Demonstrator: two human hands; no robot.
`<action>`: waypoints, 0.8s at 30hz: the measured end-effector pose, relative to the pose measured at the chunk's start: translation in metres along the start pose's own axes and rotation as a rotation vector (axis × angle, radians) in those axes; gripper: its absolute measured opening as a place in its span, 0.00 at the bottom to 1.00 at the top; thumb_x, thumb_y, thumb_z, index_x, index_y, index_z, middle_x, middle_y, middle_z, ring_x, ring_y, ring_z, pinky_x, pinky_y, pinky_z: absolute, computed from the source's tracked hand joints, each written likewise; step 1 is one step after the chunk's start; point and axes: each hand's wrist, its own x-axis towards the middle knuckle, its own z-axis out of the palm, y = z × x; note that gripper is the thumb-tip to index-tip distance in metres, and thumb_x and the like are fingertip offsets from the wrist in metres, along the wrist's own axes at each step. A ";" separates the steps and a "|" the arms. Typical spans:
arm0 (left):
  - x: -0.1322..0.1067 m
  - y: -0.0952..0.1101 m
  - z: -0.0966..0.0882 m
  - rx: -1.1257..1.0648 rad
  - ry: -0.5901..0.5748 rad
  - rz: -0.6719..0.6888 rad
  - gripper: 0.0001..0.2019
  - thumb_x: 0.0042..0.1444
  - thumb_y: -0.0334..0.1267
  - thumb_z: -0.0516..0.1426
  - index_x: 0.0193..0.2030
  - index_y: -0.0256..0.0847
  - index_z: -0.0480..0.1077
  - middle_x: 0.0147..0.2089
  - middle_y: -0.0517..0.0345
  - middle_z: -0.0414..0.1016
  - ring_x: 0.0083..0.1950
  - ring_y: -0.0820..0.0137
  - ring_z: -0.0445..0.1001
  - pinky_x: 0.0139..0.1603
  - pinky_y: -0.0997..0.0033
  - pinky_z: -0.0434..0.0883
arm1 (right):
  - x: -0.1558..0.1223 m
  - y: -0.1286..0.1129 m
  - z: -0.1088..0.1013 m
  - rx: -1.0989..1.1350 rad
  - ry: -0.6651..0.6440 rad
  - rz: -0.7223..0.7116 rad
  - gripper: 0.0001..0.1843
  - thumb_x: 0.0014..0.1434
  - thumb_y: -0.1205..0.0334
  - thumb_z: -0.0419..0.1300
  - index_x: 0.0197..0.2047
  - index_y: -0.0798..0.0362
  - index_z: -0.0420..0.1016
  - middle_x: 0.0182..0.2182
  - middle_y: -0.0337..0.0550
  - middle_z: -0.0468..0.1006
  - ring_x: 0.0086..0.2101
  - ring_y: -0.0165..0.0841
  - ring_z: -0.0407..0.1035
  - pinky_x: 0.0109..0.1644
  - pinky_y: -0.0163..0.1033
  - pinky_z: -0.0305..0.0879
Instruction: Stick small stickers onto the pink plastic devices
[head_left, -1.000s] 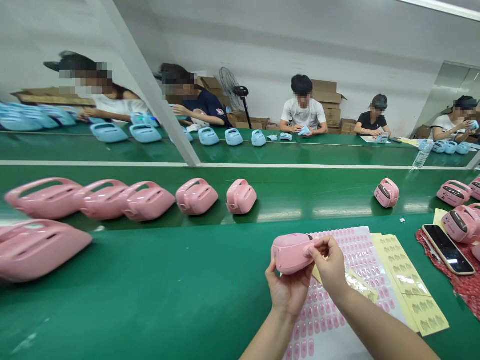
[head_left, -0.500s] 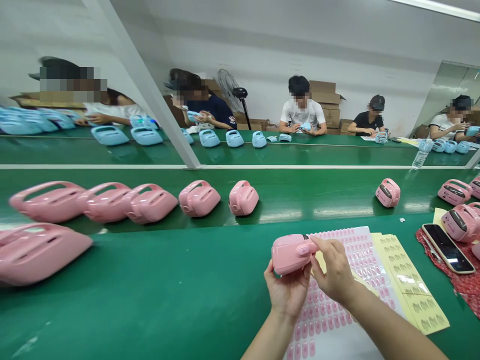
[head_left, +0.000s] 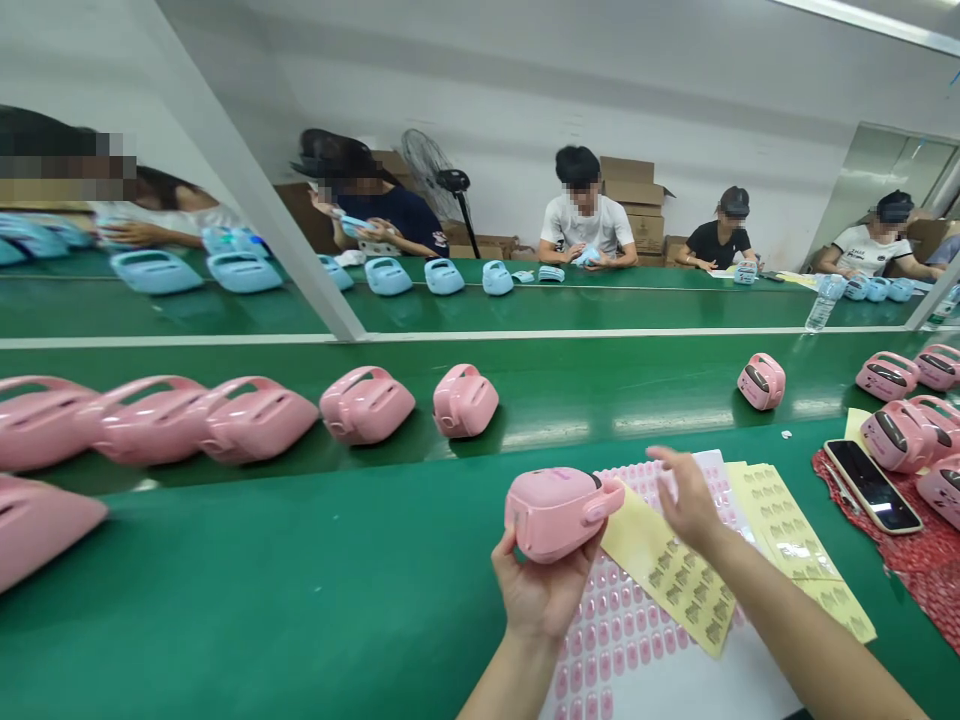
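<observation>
My left hand (head_left: 544, 590) grips a pink plastic device with a carry handle (head_left: 551, 510) from below, tilted with its handle to the right. An oval pad shows on the handle's side. My right hand (head_left: 688, 500) hovers just right of the device, fingers apart, holding nothing that I can see. Beneath both hands lies a white sheet of pink oval stickers (head_left: 619, 625). Across that sheet rests a yellow strip with grey printed stickers (head_left: 690, 590). More yellow sticker sheets (head_left: 787, 540) lie to the right.
Pink devices (head_left: 255, 425) line the green bench at left; others with dark fronts (head_left: 900, 437) stand at right. A phone (head_left: 874, 485) rests on red mesh (head_left: 930, 575). Beyond a white rail, several co-workers handle blue devices (head_left: 442, 277). A bottle (head_left: 825, 303) stands near the rail.
My right hand has let go of the device's handle and moved right, its fingers spreading. The device in my left hand has turned a little, and the camera view has shifted right.
</observation>
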 end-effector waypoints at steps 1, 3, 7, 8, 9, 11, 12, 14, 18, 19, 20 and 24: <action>0.000 0.002 0.001 0.038 -0.013 0.012 0.25 0.41 0.42 0.58 0.50 0.46 0.67 0.41 0.51 0.78 0.43 0.55 0.75 0.41 0.55 0.73 | 0.001 0.020 -0.001 -0.052 -0.010 0.136 0.21 0.57 0.71 0.46 0.54 0.56 0.60 0.42 0.51 0.75 0.37 0.36 0.69 0.41 0.43 0.66; 0.001 0.005 0.002 0.140 -0.003 0.046 0.28 0.39 0.43 0.60 0.51 0.48 0.66 0.40 0.54 0.78 0.42 0.57 0.75 0.39 0.57 0.74 | 0.001 0.053 -0.003 -0.160 -0.112 0.304 0.23 0.53 0.73 0.47 0.53 0.58 0.61 0.41 0.53 0.75 0.36 0.39 0.69 0.38 0.44 0.66; 0.004 0.004 -0.003 0.404 0.090 0.146 0.31 0.36 0.41 0.64 0.51 0.46 0.66 0.33 0.59 0.78 0.35 0.64 0.75 0.31 0.70 0.73 | -0.005 0.080 -0.003 -0.195 -0.205 0.304 0.22 0.51 0.76 0.46 0.48 0.57 0.67 0.35 0.52 0.76 0.36 0.41 0.67 0.38 0.45 0.66; 0.005 0.002 -0.005 0.469 0.106 0.168 0.32 0.34 0.40 0.65 0.51 0.45 0.66 0.33 0.60 0.78 0.34 0.66 0.74 0.30 0.73 0.72 | -0.007 0.080 -0.003 -0.184 -0.205 0.287 0.21 0.52 0.75 0.45 0.47 0.56 0.68 0.34 0.51 0.76 0.36 0.41 0.67 0.38 0.45 0.66; 0.006 0.001 -0.007 0.530 0.112 0.182 0.34 0.33 0.40 0.65 0.52 0.46 0.66 0.35 0.60 0.77 0.34 0.66 0.74 0.30 0.74 0.72 | -0.009 0.078 -0.003 -0.172 -0.204 0.273 0.20 0.53 0.74 0.45 0.46 0.55 0.68 0.34 0.51 0.75 0.36 0.41 0.67 0.38 0.45 0.66; 0.007 -0.002 -0.009 0.645 0.102 0.218 0.37 0.32 0.41 0.66 0.54 0.48 0.64 0.41 0.59 0.76 0.39 0.66 0.73 0.32 0.76 0.71 | -0.012 0.075 -0.003 -0.140 -0.194 0.256 0.17 0.54 0.71 0.47 0.45 0.53 0.68 0.34 0.49 0.75 0.35 0.40 0.67 0.37 0.45 0.66; 0.006 -0.004 -0.009 0.700 0.093 0.241 0.38 0.33 0.42 0.66 0.55 0.50 0.62 0.46 0.59 0.74 0.43 0.65 0.72 0.34 0.76 0.71 | -0.013 0.073 -0.004 -0.119 -0.186 0.253 0.16 0.54 0.70 0.48 0.45 0.53 0.67 0.34 0.49 0.74 0.35 0.40 0.66 0.37 0.45 0.66; 0.005 -0.006 -0.008 0.811 0.049 0.286 0.40 0.34 0.44 0.65 0.58 0.52 0.58 0.54 0.58 0.68 0.51 0.62 0.69 0.39 0.74 0.71 | -0.016 0.073 -0.004 -0.074 -0.164 0.260 0.14 0.53 0.68 0.49 0.44 0.53 0.67 0.34 0.48 0.74 0.35 0.39 0.66 0.37 0.44 0.65; 0.001 -0.010 -0.007 1.037 -0.120 0.350 0.44 0.35 0.45 0.65 0.61 0.51 0.52 0.62 0.51 0.58 0.58 0.55 0.62 0.49 0.66 0.68 | -0.015 0.068 -0.005 0.007 -0.111 0.308 0.11 0.55 0.67 0.47 0.40 0.53 0.64 0.31 0.46 0.72 0.29 0.34 0.65 0.35 0.42 0.65; 0.000 -0.010 -0.008 1.101 -0.158 0.358 0.44 0.36 0.45 0.65 0.61 0.50 0.51 0.63 0.50 0.56 0.59 0.55 0.61 0.51 0.64 0.67 | -0.012 0.064 -0.007 0.032 -0.094 0.332 0.10 0.56 0.66 0.47 0.41 0.53 0.63 0.30 0.45 0.71 0.26 0.33 0.64 0.33 0.40 0.65; 0.000 -0.010 -0.011 1.173 -0.191 0.368 0.44 0.36 0.44 0.65 0.61 0.50 0.50 0.64 0.49 0.55 0.60 0.54 0.60 0.53 0.62 0.66 | -0.007 0.057 -0.009 0.087 -0.079 0.369 0.09 0.56 0.64 0.47 0.41 0.53 0.62 0.29 0.43 0.71 0.25 0.31 0.63 0.31 0.39 0.64; 0.001 -0.007 -0.025 1.489 -0.378 0.392 0.42 0.40 0.38 0.63 0.62 0.50 0.48 0.64 0.49 0.53 0.62 0.54 0.56 0.58 0.54 0.59 | 0.018 0.013 -0.027 0.635 -0.184 0.522 0.12 0.54 0.59 0.54 0.42 0.52 0.60 0.26 0.38 0.69 0.26 0.29 0.63 0.30 0.35 0.60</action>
